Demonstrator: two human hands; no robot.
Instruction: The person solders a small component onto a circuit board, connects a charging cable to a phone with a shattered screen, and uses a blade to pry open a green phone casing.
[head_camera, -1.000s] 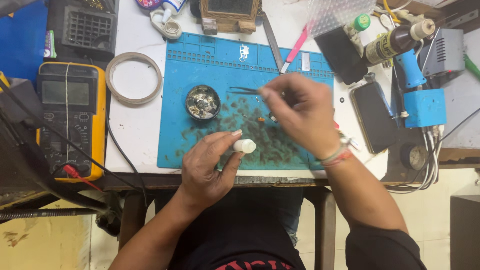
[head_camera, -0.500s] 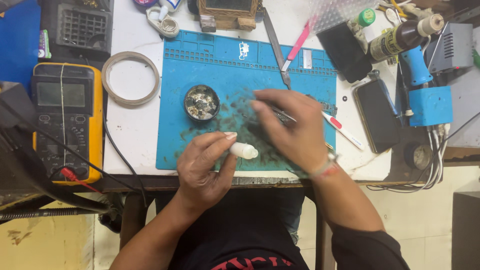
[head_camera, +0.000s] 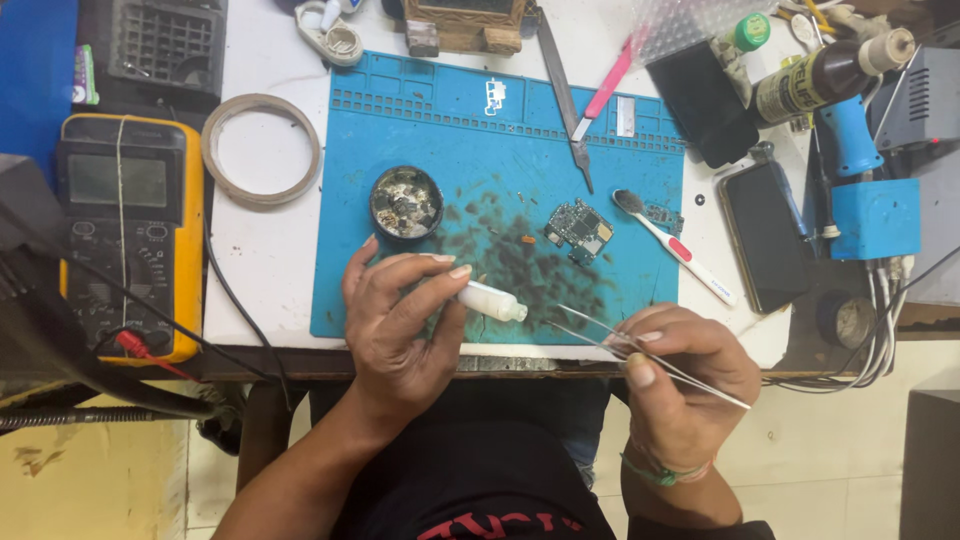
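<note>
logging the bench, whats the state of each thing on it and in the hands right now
left hand: grips small white bottle, tip pointing right
right hand: pinches tweezers, tips over mat
circuit board: bare, loose on blue mat
round tin: open, holding small parts
toothbrush: lying flat
multimeter: screen blank

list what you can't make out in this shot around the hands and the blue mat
- Head view: the white tube in the left hand is half covered by the fingers; its contents are hidden.
- Tips of the tweezers in the right hand blur against the mat; whether they grip anything is too small to tell.
- Parts on the circuit board and in the round tin are too small.
- The wooden box is cut off by the top edge.
</note>
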